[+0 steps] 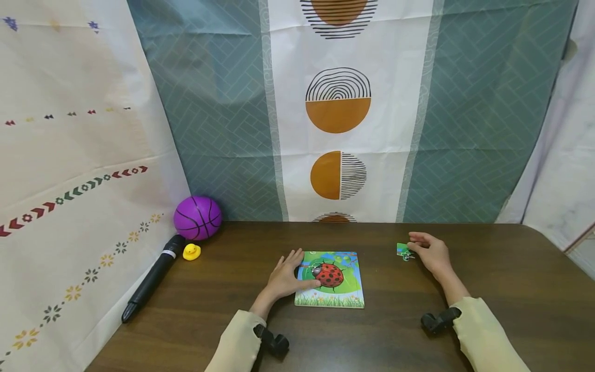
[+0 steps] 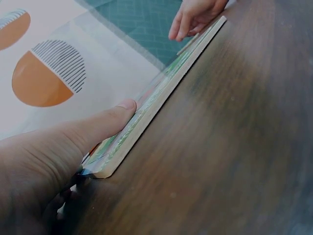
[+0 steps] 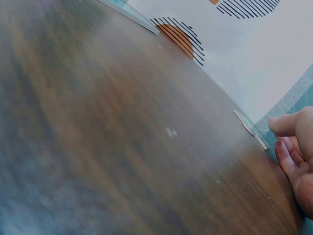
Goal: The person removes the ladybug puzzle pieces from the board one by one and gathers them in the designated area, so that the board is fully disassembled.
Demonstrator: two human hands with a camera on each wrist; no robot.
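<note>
Board (image 1: 332, 284), square, flat and pale-edged, its glossy face printed with 1 red ladybug, lies on a wood-grained counter (image 1: 372, 341). A person's left grip (image 1: 284, 279) is spread, thumb resting over the print, straight fingers at the left edge. The right grip (image 1: 432, 254), thumb and fingertips slightly apart, is beside thin green pieces (image 1: 403, 250); contact cannot be told.

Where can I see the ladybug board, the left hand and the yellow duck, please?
Ladybug board (image 1: 331, 277): head view, on its printed middle.
Left hand (image 1: 284, 279): head view, on the back of the hand.
Yellow duck (image 1: 191, 253): head view, on its body.
</note>
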